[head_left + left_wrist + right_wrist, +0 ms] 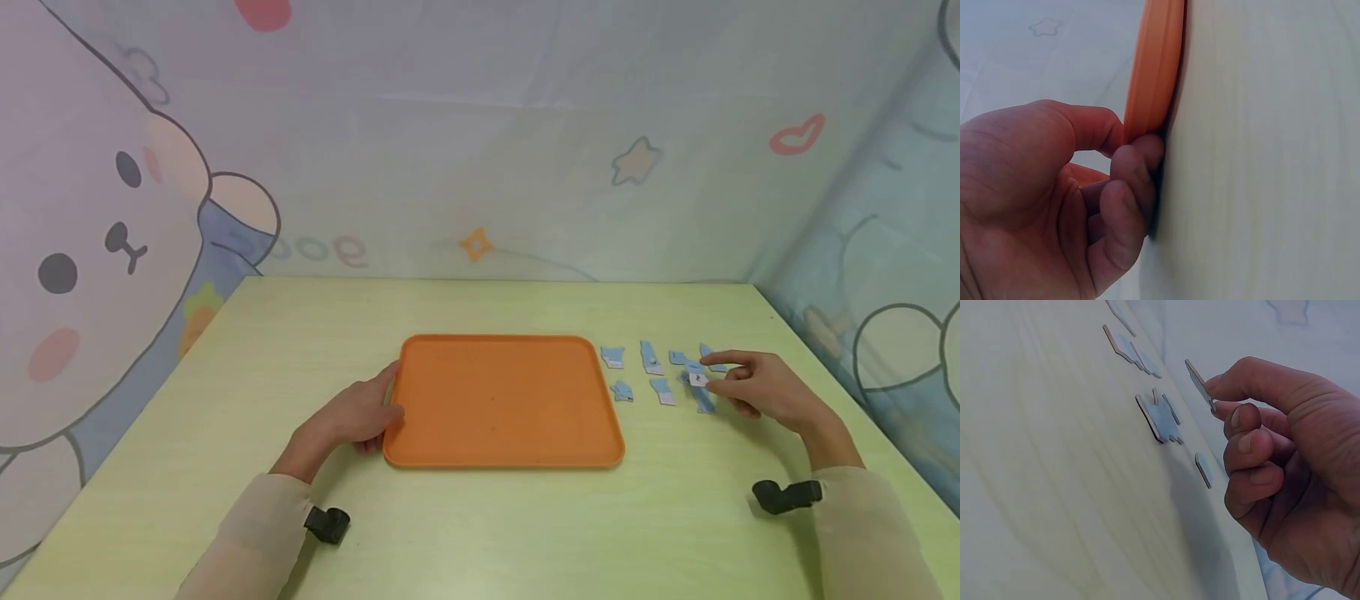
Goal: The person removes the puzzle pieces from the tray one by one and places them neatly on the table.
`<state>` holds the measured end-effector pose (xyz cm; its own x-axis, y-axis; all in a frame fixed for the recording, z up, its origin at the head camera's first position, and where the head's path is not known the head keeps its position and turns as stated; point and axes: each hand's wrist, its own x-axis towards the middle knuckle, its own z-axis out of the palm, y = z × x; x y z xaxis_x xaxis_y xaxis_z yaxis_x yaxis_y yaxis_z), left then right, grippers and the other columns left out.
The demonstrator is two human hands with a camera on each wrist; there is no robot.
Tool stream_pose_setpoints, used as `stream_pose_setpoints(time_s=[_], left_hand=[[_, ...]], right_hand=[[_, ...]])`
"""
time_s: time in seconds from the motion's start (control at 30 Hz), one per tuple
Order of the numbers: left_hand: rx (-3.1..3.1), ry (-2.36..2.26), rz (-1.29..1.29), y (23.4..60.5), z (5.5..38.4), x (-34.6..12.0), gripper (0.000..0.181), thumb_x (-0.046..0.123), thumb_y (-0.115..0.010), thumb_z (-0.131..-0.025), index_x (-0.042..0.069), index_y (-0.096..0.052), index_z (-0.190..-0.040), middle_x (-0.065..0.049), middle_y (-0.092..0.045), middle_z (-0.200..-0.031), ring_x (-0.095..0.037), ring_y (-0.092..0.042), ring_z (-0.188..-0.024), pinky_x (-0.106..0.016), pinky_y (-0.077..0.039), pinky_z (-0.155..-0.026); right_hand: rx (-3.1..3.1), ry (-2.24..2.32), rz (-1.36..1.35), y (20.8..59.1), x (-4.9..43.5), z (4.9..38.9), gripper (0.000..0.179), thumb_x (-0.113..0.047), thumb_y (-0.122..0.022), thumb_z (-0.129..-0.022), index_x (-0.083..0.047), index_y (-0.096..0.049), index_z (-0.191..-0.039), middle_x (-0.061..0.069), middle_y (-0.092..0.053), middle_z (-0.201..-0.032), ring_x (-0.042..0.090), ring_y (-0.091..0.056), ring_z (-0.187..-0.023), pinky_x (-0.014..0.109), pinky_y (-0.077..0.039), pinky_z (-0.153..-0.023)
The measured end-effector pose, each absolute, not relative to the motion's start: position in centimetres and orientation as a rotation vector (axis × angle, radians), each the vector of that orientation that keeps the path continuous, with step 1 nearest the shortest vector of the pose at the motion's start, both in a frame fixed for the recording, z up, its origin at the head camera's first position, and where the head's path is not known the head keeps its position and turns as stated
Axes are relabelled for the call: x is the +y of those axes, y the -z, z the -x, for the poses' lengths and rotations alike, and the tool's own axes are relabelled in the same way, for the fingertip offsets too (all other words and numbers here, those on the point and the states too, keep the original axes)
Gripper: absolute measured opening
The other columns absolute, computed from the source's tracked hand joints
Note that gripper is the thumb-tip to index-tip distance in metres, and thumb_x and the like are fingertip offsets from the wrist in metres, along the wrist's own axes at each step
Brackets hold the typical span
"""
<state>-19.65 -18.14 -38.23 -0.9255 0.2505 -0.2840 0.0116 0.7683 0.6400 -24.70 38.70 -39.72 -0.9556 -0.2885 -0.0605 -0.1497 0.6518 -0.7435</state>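
My left hand (362, 412) grips the left edge of an orange tray (495, 417) lying on the table, thumb over the rim. In the left wrist view its fingertips curl under the tray's rim (1150, 81). My right hand (772, 390) pinches a small light-blue and white jigsaw piece (1197, 380) between thumb and index finger, its other fingers curled. In the right wrist view this piece is raised above the table. Below and around the hand lie several other blue jigsaw pieces (651, 358) to the right of the tray.
The pale green-yellow table (465, 533) carries the tray in its middle. A cloth backdrop (450, 150) with cartoon prints hangs behind and at both sides. Each wrist wears a small black camera, as on the right wrist (786, 497).
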Motion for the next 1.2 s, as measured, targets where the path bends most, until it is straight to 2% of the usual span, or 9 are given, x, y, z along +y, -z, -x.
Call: stream_pose_setpoints(time_s=[0.63,0.97,1.2], left_hand=[[2.626,-0.929,-0.238,38.3,19.7,-18.3,0.074,0.014,-0.044,-0.086,0.017,-0.014,-0.154,-0.004,-0.052,-0.055,-0.017,-0.045,-0.042,-0.030,-0.042,-0.045],[2.633,-0.922,-0.249,38.5,19.7,-18.3,0.073,0.015,-0.044,-0.088,0.016,-0.014,-0.154,-0.004,-0.053,-0.055,-0.017,-0.046,-0.042,-0.030,-0.043,-0.045],[2.626,-0.923,-0.245,38.5,19.8,-18.4,0.073,0.015,-0.044,-0.087,0.017,-0.014,-0.154,-0.004,-0.053,-0.055,-0.016,-0.045,-0.042,-0.030,-0.042,-0.045]], right_hand=[[2.708,1.207,0.304,39.8,40.9,24.1,0.048,-0.032,-0.064,-0.090,-0.006,-0.054,-0.129,-0.001,-0.042,-0.053,0.014,-0.037,-0.043,0.032,-0.040,-0.048],[2.727,1.163,0.270,40.2,42.0,24.1,0.048,-0.033,-0.064,-0.090,-0.007,-0.056,-0.129,-0.006,-0.036,-0.053,0.010,-0.036,-0.044,0.032,-0.040,-0.046],[2.715,1.140,0.262,40.4,42.4,24.0,0.047,-0.027,-0.066,-0.089,-0.004,-0.055,-0.129,-0.006,-0.037,-0.054,0.009,-0.037,-0.045,0.031,-0.040,-0.046]])
